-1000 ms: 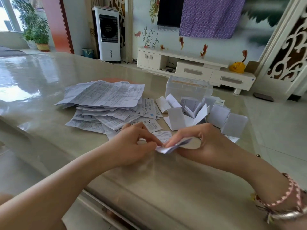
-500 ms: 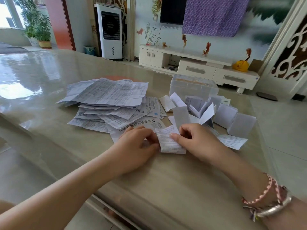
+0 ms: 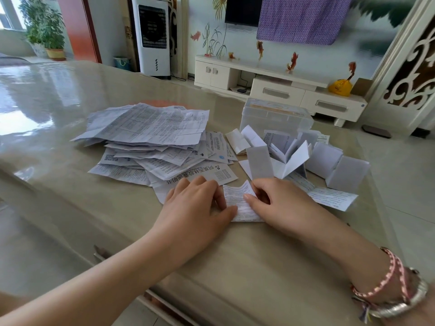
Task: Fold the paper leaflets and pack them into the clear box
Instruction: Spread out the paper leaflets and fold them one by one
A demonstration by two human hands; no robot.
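Note:
A small printed leaflet (image 3: 238, 201) lies on the table between my hands, its far right corner lifted. My left hand (image 3: 200, 204) rests flat beside it, thumb pressing its near left edge. My right hand (image 3: 279, 203) has its fingers curled on the leaflet's right side, pinching the raised edge. A loose pile of unfolded leaflets (image 3: 146, 135) spreads out behind my left hand. Several folded white leaflets (image 3: 294, 158) stand and lie behind my right hand. The clear box (image 3: 275, 116) sits beyond them with its lid on.
The glossy beige table (image 3: 235, 267) ends close on the right, just past the folded leaflets, and its near edge runs below my forearms. One flat printed sheet (image 3: 333, 198) lies to the right of my right hand.
The leaflet was held up between both hands' fingertips a second ago. It has come down flat on the table, and my left hand has flattened beside it.

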